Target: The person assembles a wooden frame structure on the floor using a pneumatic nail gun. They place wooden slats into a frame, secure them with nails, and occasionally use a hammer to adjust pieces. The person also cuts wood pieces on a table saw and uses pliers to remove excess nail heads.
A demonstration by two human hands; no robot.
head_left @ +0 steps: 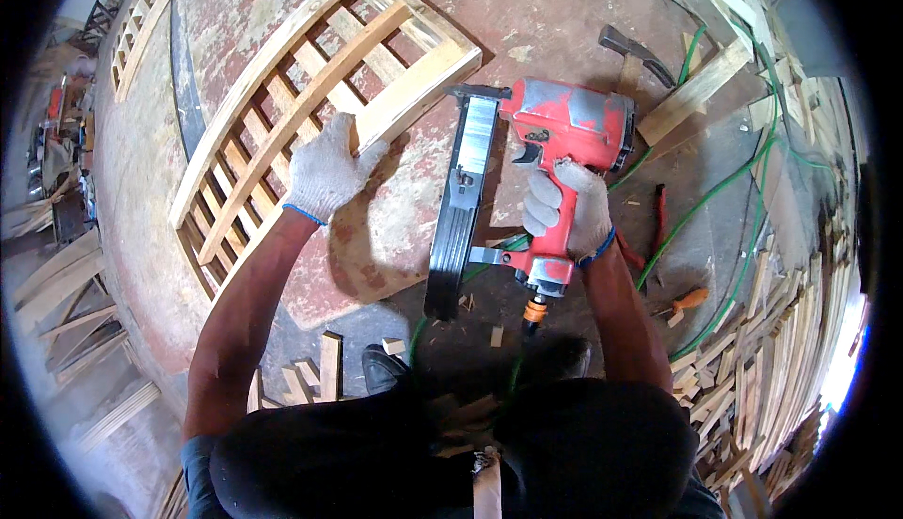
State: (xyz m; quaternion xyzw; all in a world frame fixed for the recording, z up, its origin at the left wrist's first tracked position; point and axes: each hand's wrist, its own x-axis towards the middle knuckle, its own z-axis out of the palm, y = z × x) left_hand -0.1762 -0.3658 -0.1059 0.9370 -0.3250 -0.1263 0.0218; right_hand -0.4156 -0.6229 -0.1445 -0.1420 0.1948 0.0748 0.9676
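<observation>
- Right hand (pixel 572 204): fingers wrapped round the grip of the red nailer (pixel 569 110). Trigger (pixel 525 154) sits just above the fingers.
- Left hand (pixel 329 169): gloved, on the near edge of the slatted frame (pixel 296 116), thumb spread toward the nailer. Can't tell if the fingertips hook under or just press.
- Nailer: rigid, probably heavy, most of the mass beyond the right fingers, so likely nose-heavy. Best hold is full wrap on the grip, index clear of trigger. Long magazine (pixel 461 180) runs left of the fingers; avoid knocking it.
- Frame: lies flat beyond and left of the left fingers. Looks light, stiff along the rails; thin slats are likely the weak spot. Hold by outer rail, not slats. Dry wood, gloves should grip OK.
- Surface: worn, mottled red (pixel 527 1), right under the frame.
- Beyond the right fingers: hammer (pixel 640 56), wood block (pixel 696 95). Right of them: red pliers (pixel 660 213), green hose (pixel 698 213).
- Room: strip pile (pixel 752 331) right of the right hand, another frame (pixel 162 25) far beyond the left.
</observation>
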